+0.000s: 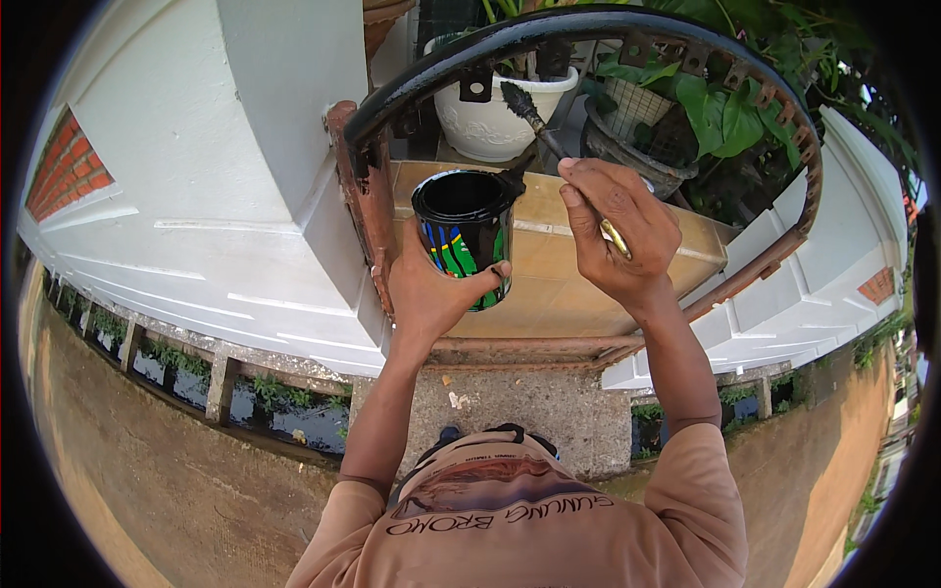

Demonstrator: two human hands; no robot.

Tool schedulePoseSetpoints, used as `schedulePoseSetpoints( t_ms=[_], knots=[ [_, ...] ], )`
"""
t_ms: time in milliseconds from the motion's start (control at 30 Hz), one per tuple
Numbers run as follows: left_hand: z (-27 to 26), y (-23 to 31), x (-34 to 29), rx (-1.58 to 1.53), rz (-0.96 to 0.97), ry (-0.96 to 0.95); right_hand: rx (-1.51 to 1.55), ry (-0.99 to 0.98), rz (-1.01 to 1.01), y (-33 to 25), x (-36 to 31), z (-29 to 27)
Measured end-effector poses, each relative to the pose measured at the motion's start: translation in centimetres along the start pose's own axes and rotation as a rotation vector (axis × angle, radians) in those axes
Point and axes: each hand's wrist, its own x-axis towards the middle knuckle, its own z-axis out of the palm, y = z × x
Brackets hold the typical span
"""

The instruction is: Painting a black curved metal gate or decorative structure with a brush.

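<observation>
My left hand [432, 286] is wrapped round a paint can [463, 240], its open top showing black paint inside and dark drips running down the green and blue side. Pinched in my right hand [627, 220] is a paintbrush [549, 142], its bristles coated black and pointing up and away from me. The brush tip is just below a curved metal rail [446, 73], apart from it as far as I can tell. Glossy black covers the rail's upper left stretch, while the post [365, 206] at its left end is rusty brown.
Behind the rail stand a white plant pot [495, 122] and a dark pot [627, 147] among green leaves. A tan tiled ledge [569, 265] lies beyond my hands. White walls [284, 127] flank both sides, and a water-filled ditch [265, 407] runs below.
</observation>
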Motion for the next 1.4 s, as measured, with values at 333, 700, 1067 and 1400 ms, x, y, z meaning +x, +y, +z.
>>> schedulePoseSetpoints(
  t_ms=[333, 700, 1067, 1400],
  knots=[
    [-1.3, -1.2, -0.2, -0.033, -0.051, 0.045, 0.292, 0.313, 0.174, 0.4, 1.6, 1.4],
    [-2.6, -2.3, -1.2, -0.044, -0.096, 0.089, 0.338, 0.188, 0.197, 2.3, -0.3, 1.9],
    [-3.0, -2.8, -1.5, 0.001, -0.135, 0.098, 0.28, 0.236, 0.19, 0.8, -0.8, 1.5],
    [-3.9, -3.1, -2.2, -0.042, -0.193, 0.124, 0.04, 0.192, -0.042, -2.2, -1.8, 6.6]
  ],
)
